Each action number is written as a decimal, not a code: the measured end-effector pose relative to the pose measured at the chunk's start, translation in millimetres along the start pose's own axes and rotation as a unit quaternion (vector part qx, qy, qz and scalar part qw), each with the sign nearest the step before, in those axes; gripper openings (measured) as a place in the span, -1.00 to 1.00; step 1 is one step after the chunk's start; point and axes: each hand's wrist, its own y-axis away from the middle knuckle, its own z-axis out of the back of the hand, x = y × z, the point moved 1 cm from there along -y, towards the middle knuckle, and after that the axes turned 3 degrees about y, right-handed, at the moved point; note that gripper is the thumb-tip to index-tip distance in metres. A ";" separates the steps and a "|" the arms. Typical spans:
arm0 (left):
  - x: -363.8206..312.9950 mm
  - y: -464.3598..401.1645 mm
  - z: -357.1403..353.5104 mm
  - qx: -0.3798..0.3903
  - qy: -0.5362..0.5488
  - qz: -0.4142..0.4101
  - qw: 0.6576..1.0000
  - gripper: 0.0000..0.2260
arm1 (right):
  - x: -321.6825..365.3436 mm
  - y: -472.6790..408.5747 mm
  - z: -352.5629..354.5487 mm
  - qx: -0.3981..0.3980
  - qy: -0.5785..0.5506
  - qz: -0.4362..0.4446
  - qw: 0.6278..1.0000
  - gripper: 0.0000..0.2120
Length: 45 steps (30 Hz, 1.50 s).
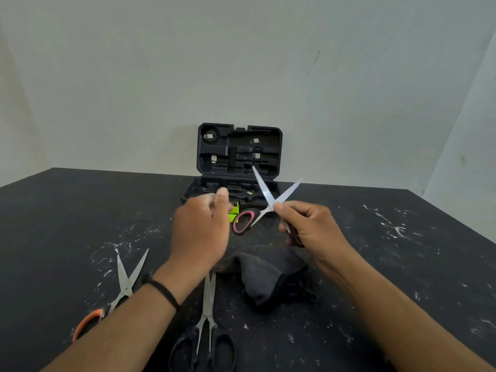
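Red-handled scissors point(260, 214), blades spread, are gripped above the table point(402, 264) by the right hand point(311, 226), fingers clamped round one handle; left hand point(200, 229) just left, loosely curled, nothing held.

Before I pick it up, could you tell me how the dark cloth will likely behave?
The dark cloth lies crumpled in soft folds, so it will probably droop limply and feel light. Its edge lies near the tips of the black-handled scissors, so dragging it might nudge them.

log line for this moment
right hand: holds red-handled scissors, blades open | left hand: empty | table: orange-handled scissors, black-handled scissors, cloth, case
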 end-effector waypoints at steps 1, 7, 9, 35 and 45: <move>0.1 -2.0 7.4 0.004 -0.076 0.001 0.997 -0.43 | -1.5 -1.7 2.0 -0.027 -0.021 -0.009 0.999 -0.78; -19.0 20.7 3.3 0.244 -0.350 0.072 0.902 -0.26 | -10.9 -5.7 5.7 -0.095 -0.076 -0.036 0.992 -0.82; -24.2 27.0 -5.6 0.242 -0.347 0.062 0.904 -0.32 | -12.4 -5.8 5.6 -0.093 -0.074 -0.036 0.992 -0.83; -9.8 21.4 -19.6 0.039 -0.084 -0.176 0.980 -0.91 | -9.0 1.4 -6.4 -0.085 -0.027 0.000 0.996 -0.81; -1.7 24.7 -31.7 0.033 -0.206 -0.180 0.961 -0.74 | -2.4 2.3 0.5 -0.130 -0.006 0.023 0.991 -0.83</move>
